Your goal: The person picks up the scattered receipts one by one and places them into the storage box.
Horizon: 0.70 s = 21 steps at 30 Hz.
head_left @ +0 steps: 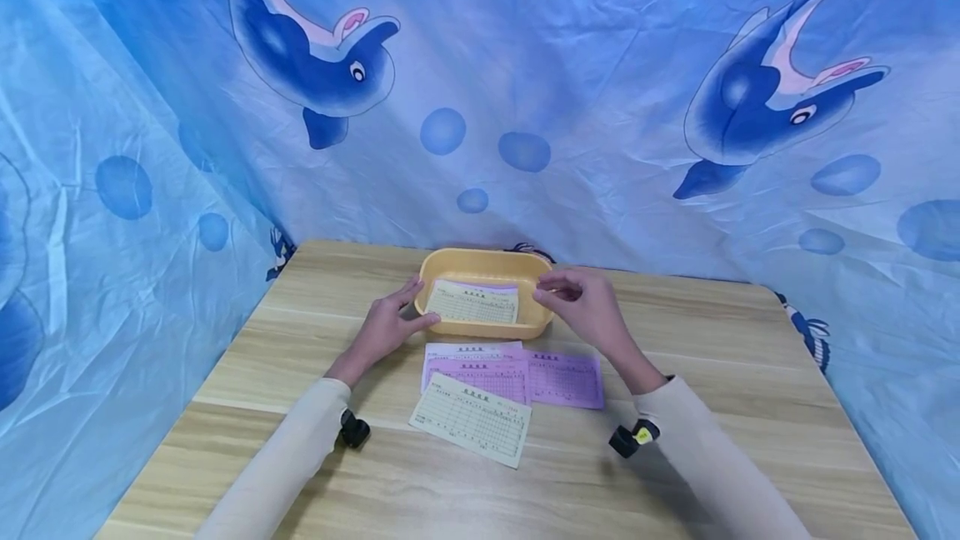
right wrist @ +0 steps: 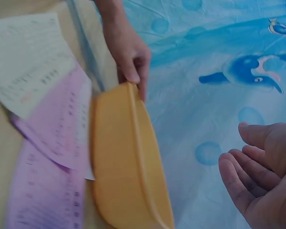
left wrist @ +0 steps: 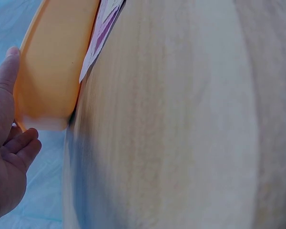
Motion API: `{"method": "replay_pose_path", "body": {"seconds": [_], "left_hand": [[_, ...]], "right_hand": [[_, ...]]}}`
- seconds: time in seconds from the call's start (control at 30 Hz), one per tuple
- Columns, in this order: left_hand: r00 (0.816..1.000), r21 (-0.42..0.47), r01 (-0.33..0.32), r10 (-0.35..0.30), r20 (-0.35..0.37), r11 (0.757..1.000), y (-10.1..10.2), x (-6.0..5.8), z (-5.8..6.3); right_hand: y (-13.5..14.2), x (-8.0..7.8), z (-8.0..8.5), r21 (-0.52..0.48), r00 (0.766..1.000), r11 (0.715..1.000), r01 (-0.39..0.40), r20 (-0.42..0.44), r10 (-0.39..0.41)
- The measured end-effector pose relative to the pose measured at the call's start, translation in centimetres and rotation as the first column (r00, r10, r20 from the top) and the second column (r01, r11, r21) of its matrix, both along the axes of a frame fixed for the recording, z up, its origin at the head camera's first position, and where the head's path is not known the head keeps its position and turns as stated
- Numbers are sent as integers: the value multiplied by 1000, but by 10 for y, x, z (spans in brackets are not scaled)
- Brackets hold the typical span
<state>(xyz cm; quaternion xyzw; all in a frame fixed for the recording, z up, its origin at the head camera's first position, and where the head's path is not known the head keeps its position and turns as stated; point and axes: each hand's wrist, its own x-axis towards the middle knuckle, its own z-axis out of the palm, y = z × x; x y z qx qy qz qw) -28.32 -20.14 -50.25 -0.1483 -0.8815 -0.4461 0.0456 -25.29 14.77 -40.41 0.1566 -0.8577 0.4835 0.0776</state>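
Yellow tray (head_left: 480, 329): I see it far on the table (head_left: 750, 357), around the middle, opening upward, long axis left to right.
Left hand (head_left: 384, 325): thumb and fingers pinch the tray's left end.
Right hand (head_left: 588, 307): loosely curled, thumb spread from fingers, just off the right end.
Near green slip (head_left: 472, 422): long axis slants far left to near right.
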Motion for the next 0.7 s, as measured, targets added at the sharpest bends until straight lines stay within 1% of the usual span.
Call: {"method": "replay_pose_path", "body": {"seconds": [0.1, 0.23, 0.33, 0.57, 0.7], "left_hand": [[1000, 2, -6, 6, 8, 1000, 0, -1, 0], [1000, -2, -11, 11, 19, 1000, 0, -1, -1], [1000, -1, -5, 5, 18, 1000, 0, -1, -1], [1000, 2, -2, 2, 11, 1000, -1, -1, -2], [1000, 5, -2, 2, 10, 1000, -1, -1, -1]], "right_hand": [[0, 14, -8, 11, 1000, 1000, 0, 6, 0], [-2, 33, -20, 9, 999, 1000, -3, 45, 2], [-4, 45, -33, -4, 997, 1000, -15, 71, 15], [-9, 68, -64, -5, 991, 1000, -25, 135, 25], [-10, 79, -78, -16, 985, 1000, -24, 173, 26]]}}
